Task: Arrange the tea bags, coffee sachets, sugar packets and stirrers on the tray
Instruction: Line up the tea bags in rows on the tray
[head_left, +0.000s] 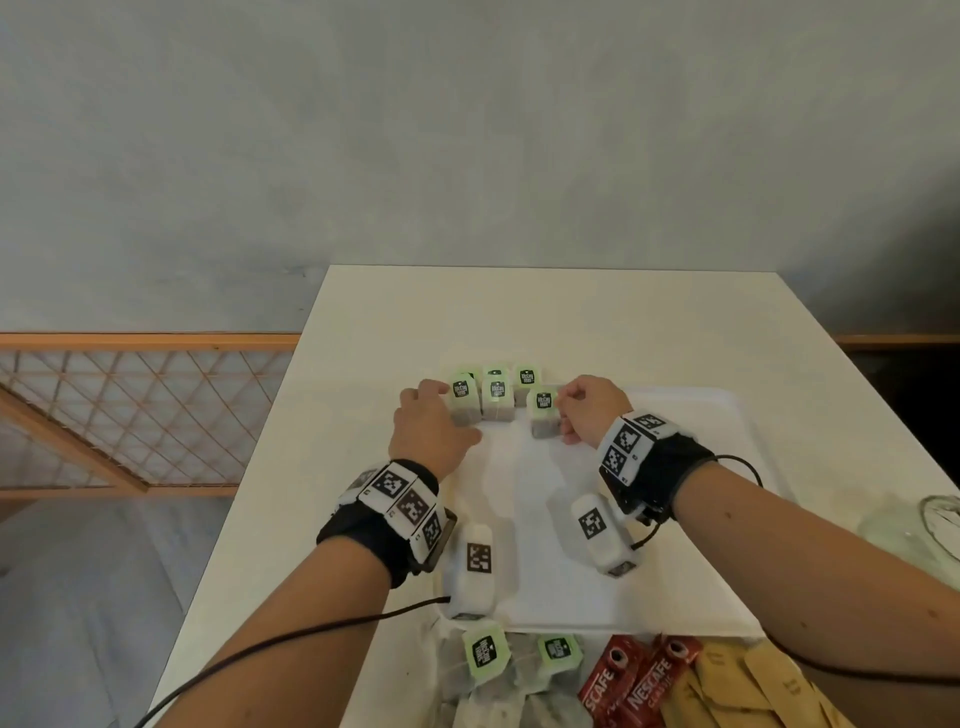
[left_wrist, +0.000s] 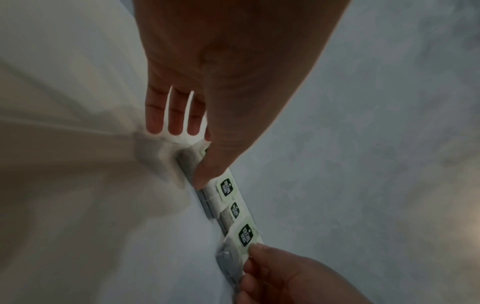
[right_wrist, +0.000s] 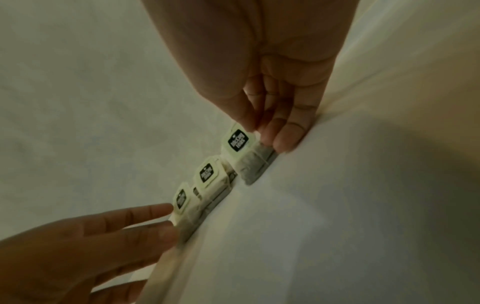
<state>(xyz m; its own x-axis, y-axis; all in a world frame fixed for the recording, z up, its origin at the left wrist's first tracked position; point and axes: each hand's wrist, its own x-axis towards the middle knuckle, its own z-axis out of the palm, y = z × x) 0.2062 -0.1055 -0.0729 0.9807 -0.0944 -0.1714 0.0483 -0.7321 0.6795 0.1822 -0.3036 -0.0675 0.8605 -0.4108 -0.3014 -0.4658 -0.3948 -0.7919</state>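
Note:
Several tea bags with green tags (head_left: 493, 395) stand in a row at the far left corner of the white tray (head_left: 685, 530). My left hand (head_left: 431, 415) lies at the row's left end, its straight fingers (right_wrist: 155, 209) touching the leftmost tea bag (head_left: 462, 400), the thumb resting on it. My right hand (head_left: 587, 410) pinches the rightmost tea bag (head_left: 543, 415) by its right edge between thumb and fingers (right_wrist: 285, 142). That tea bag (right_wrist: 239, 144) sits slightly nearer to me than the row. In the left wrist view the right hand (left_wrist: 272, 267) holds this tea bag (left_wrist: 245, 236).
Off the tray's near edge lie more tea bags (head_left: 485, 654), red Nescafe sachets (head_left: 623, 686) and brown sugar packets (head_left: 753, 686). A glass jar (head_left: 930, 525) stands at the right. The white table (head_left: 363, 322) ends at the left, a wooden lattice rail (head_left: 130, 395) beyond it.

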